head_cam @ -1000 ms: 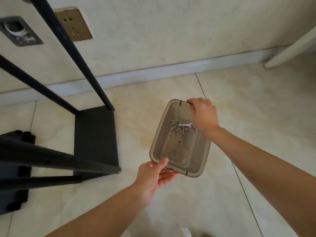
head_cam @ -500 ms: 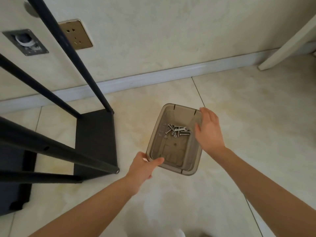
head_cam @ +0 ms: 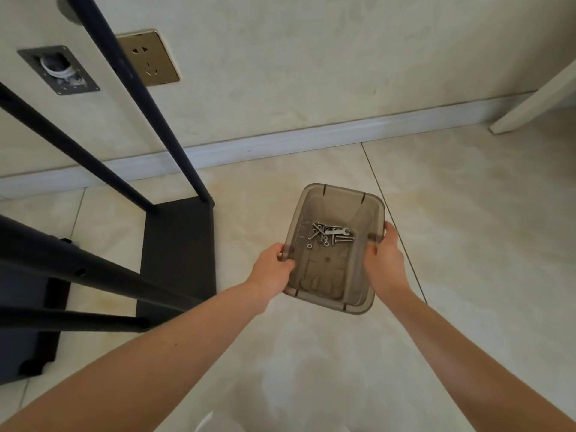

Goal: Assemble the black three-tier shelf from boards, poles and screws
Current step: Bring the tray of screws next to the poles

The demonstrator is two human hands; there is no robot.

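A smoky transparent plastic bin [head_cam: 314,286] is held above the tiled floor. Inside it lie several silver screws [head_cam: 321,233], nuts and a small flat wrench [head_cam: 337,231]. My left hand [head_cam: 274,265] grips the bin's left rim, thumb over the edge. My right hand [head_cam: 384,256] grips the right rim. To the left stands the partly built shelf: a black board [head_cam: 177,254] on the floor with several black poles [head_cam: 137,98] rising from it toward the camera.
Another black board [head_cam: 28,335] lies at the far left on the floor. A wall with a brass socket [head_cam: 149,59] and a white skirting board [head_cam: 280,141] runs behind. A white furniture leg [head_cam: 536,101] leans at the right.
My right hand moved from the bin's far end to its right rim. My left hand shifted from the near end to the left rim. The bin now sits more squarely between both hands.
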